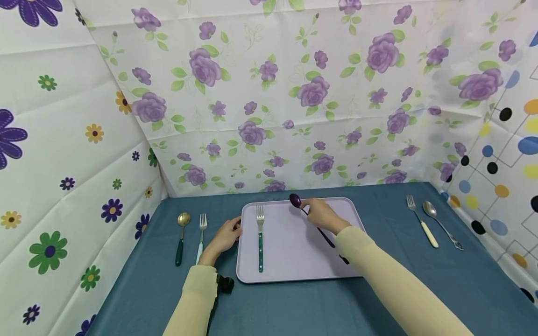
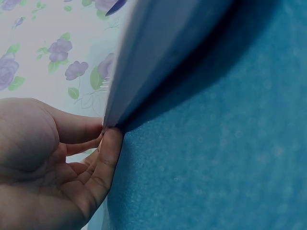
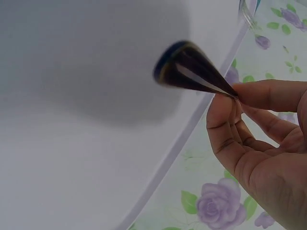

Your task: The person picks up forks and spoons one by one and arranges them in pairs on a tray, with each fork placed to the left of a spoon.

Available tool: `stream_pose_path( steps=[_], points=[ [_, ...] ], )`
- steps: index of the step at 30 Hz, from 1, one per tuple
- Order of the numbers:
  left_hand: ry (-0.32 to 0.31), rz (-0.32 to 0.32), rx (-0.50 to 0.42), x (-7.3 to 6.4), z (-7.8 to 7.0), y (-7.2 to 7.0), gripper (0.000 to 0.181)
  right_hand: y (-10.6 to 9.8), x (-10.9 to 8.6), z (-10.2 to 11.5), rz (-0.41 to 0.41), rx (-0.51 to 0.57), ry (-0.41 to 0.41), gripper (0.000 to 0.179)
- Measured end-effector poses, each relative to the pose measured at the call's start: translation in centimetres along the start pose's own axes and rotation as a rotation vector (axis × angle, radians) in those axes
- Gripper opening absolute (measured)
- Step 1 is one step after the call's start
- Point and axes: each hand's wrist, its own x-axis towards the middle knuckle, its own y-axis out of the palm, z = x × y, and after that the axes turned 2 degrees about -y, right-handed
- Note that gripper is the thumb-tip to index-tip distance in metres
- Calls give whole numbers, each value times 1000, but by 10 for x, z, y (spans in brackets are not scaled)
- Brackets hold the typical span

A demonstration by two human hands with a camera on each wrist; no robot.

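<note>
The right hand (image 1: pixel 322 214) grasps the dark purple spoon (image 1: pixel 295 200), pinching its slim neck between thumb and fingertips; the spoon's bowl points away past that hand, beyond its far-left side, and the handle slants back toward the right forearm, above the tray (image 1: pixel 294 247), onto which a soft shadow falls; the left hand (image 1: pixel 224 235) pinches the left rim of this pale lilac tray, thumb on 1 side and a finger on the other, as the left wrist view shows.

Between the 2 hands, nearer the left, 1 green-handled fork (image 1: pixel 260 247) lies on the tray, tines pointing away from the person; to the left of the left hand lie 1 pale-handled fork (image 1: pixel 203 226), its handle end hidden behind the wrist, and, farther left, 1 gold spoon (image 1: pixel 180 245) with a dark green handle; well to the right of the right hand lie 1 cream-handled fork (image 1: pixel 422 223) and, just beside it, 1 silver spoon (image 1: pixel 430 210); a blue cloth (image 1: pixel 277 308) spreads under the tray and 2 hands; beyond them hangs a rose-patterned curtain (image 1: pixel 252 154).
</note>
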Motion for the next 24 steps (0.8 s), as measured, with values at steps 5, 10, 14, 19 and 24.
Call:
stream_pose_path(
  steps=[5,10,14,19,24],
  points=[
    [-5,-5,1,1,0,0,46,3,1,6,14,10,-9,53],
    [12,-2,10,1,0,-1,47,3,2,11,21,2,1,52],
    [7,1,10,4,7,0,48,4,2,12,13,-5,-1,53],
    [11,3,7,7,13,1,49,6,2,15,12,3,-38,51],
    [43,7,1,4,10,0,49,12,3,19,14,9,-67,48]
  ],
)
